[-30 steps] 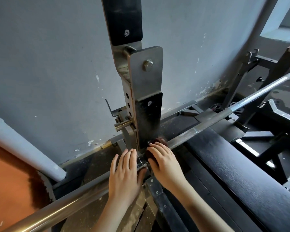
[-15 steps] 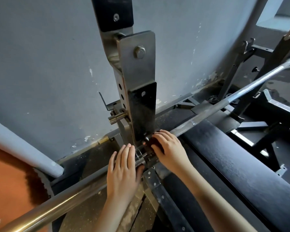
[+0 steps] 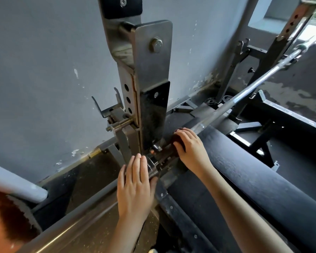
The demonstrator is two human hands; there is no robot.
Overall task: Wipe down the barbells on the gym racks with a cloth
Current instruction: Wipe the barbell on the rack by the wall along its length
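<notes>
Hidden: the barbell (image 3: 244, 92) runs behind the rack post (image 3: 151, 70) and under both hands, so where it sits on the rack cannot be seen. Its near end is cut off at the lower left frame edge, and its far end blurs into glare at the upper right.
Cloth: only a small dark reddish-brown patch of cloth (image 3: 176, 137) shows under the fingers. Its full size and folds cannot be made out.
Barbell position: low on the rack, at the foot of the post, between the wall (image 3: 44, 70) and the bench pad (image 3: 244, 170).
Long axis: a diagonal from the lower left up to the upper right. The thick sleeve is the near end, and the thin shaft points away toward the far rack post.
Right hand: the right hand (image 3: 191, 146) has its grip closed over the cloth, fingers curled round it and the shaft just right of the post.
Left hand: the left hand (image 3: 135, 187) lies across the sleeve beside the collar. Its fingers are together and nearly straight, its grip loose, and its thumb rests against the collar.
Materials: the shaft is bright steel with a knurled band near the right hand. The sleeve is smooth and brownish. The post is scuffed grey steel with a bolt, round holes and a black pad.
Surroundings: the bench pad is black and grainy. The wall is grey with chipped paint. The floor (image 3: 80, 179) is dark and speckled.
</notes>
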